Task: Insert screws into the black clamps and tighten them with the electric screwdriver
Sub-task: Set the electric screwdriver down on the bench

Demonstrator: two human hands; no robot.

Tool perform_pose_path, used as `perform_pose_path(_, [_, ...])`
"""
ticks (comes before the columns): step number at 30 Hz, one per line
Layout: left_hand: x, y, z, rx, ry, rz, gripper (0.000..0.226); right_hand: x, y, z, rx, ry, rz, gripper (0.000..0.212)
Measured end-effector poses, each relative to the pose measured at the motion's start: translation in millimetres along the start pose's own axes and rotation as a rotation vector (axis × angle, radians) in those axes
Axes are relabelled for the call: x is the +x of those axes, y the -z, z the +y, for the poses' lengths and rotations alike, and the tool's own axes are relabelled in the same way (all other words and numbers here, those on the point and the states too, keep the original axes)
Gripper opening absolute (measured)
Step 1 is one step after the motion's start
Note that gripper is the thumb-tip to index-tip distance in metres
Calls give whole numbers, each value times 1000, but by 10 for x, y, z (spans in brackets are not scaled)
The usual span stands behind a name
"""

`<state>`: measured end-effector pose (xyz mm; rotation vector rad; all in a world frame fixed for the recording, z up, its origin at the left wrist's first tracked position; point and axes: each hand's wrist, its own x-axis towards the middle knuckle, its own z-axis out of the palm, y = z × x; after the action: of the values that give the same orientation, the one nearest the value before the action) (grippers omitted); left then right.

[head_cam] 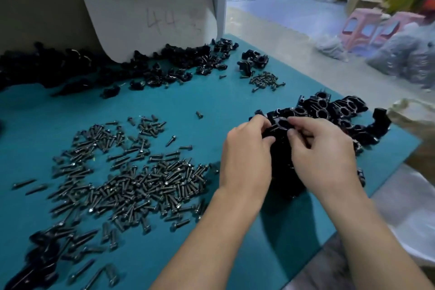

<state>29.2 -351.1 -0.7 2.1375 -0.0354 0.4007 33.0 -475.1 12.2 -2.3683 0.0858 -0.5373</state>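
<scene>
A black clamp is held between both hands over the right part of the teal table. My left hand grips its left side with thumb and fingers. My right hand pinches its right side, and thin dark screws seem to lie under its fingers. Below and behind the hands lies a heap of black clamps. A wide spread of loose dark screws covers the table to the left of my left hand. No electric screwdriver is in view.
More black clamps line the back edge under a white board marked 44. A small screw pile and a few clamps sit at the back right. The table's right edge drops to the floor, with bags beyond.
</scene>
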Motion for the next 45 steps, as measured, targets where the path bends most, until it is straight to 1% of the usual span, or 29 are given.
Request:
perform_pose_path(2, [45,-45,-37,73,21,-11,14,5,-61,-6,-196,22,3,24])
perform_pose_path(4, [65,-68,-56,123,13,-4,11,0,-98,-22,-280,-12,-14,25])
perform_pose_path(7, [61,-39,-58,211,-31,22,7,-28,-107,-33,-309,-24,-73,30])
perform_pose_path(11, [-40,-4,-66,207,-60,-41,13,-114,-37,-42,-307,-32,-160,40])
perform_pose_path(14, [-139,35,-69,174,-57,-60,22,-182,15,-73,-262,-39,-184,46])
perform_pose_path(17, [-211,120,-75,158,-59,-62,31,-250,44,-118,-153,-8,-129,46])
perform_pose_path(20, [-277,320,-60,27,-14,-21,28,-373,13,-282,40,45,2,38])
perform_pose_path(22, [-301,569,-76,-81,20,60,22,-482,-86,-533,184,75,21,34])
perform_pose_path(24, [-310,922,-140,-151,49,134,19,-576,-259,-894,363,107,-66,34])
perform_pose_path(26, [-303,1334,-274,-183,90,216,22,-646,-496,-1325,547,117,-210,36])
perform_pose_path(29, [-301,2001,-607,-206,217,436,27,-769,-971,-2036,755,87,-456,38])
perform_pose_path(31, [-334,2436,-879,-204,329,597,27,-907,-1346,-2509,827,57,-648,38])
perform_pose_path(33, [-373,2849,-1155,-198,417,748,27,-1075,-1719,-2942,828,68,-792,36])
perform_pose_path(36, [-407,3461,-1575,-101,522,907,26,-1315,-2248,-3503,801,149,-919,36])
perform_pose_path(41, [-523,4340,-2163,146,715,1028,32,-1619,-2947,-4305,670,366,-1053,35])
perform_pose_path(43, [-584,4616,-2415,175,801,1053,33,-1749,-3211,-4611,601,433,-1147,34])
perform_pose_path(45, [-616,4844,-2651,142,844,1095,34,-1863,-3451,-4887,531,432,-1260,33])
